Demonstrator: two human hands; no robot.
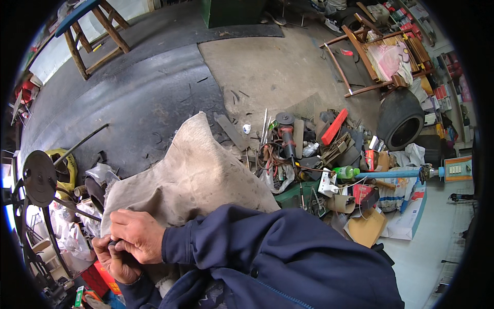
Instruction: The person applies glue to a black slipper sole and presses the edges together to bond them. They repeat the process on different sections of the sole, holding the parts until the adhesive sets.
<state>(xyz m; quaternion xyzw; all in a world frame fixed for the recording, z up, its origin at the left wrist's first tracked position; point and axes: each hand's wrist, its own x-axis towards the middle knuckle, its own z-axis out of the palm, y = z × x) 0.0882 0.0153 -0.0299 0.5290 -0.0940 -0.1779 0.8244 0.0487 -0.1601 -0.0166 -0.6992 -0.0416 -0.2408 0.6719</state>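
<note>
Both of my hands meet at the lower left, over a stained beige cloth (206, 159) spread across my lap. My right hand (138, 233) has its fingers curled and pinches a small dark piece (113, 242). Just below it, my left hand (119, 263) grips the same piece between thumb and fingers. Most of the piece is hidden by the fingers, so its kind does not show. Left of the hands stands a dark metal machine with a round disc (39, 178) and a thin rod.
An angle grinder (286, 135) lies among tools and scraps right of the cloth, near a green bottle (346, 172) and white power strip (327, 183). Farther off are a tire (401, 119), a wooden chair (368, 54) and a blue-topped stool (77, 15). Black matting (144, 98) covers part of the floor.
</note>
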